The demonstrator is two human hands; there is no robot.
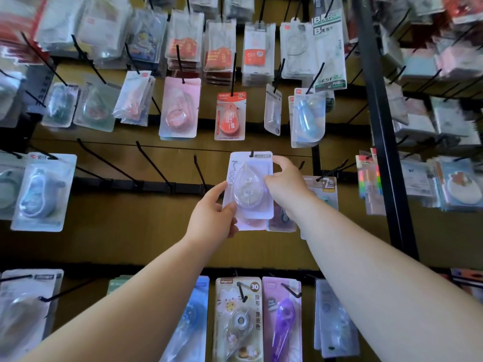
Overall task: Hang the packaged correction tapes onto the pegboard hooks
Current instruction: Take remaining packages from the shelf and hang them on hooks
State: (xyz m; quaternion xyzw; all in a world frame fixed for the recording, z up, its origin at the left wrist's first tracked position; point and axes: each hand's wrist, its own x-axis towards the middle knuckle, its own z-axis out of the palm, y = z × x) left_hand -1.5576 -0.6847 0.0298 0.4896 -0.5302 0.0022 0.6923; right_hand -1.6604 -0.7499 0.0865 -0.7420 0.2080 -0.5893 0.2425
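Closest in, the bottom row: a cat-print pack (239,317) and a purple pack (281,320) hang on their own pegs, and both forearms reach up past them.

Up to the hands. The left hand (214,212) has the lower left edge of the pack (251,189), its grip closed round the card. The right hand (283,181) pinches the upper right edge, fingertips on the card beside the blister. The pack sits upright, flat to the pegboard (130,246), in the middle row. The tip of the hook (252,153) shows right at the hang hole in the top edge. Whether it's fully through, I can't tell. A second card peeks out beneath the bottom edge, so that left hand may be carrying more.

Handling now: this looks featherlight, thin card under a clear plastic blister. The card will flex, and the blister looks slick and easy to dent, so edges and corners are the places to hold, just as here. The strip around the hole is likely the weak spot, and a hard tug could tear it.

Further back, bare hooks (154,163) stand to the left. Above them an orange pack (230,118) hangs among crowded rows.
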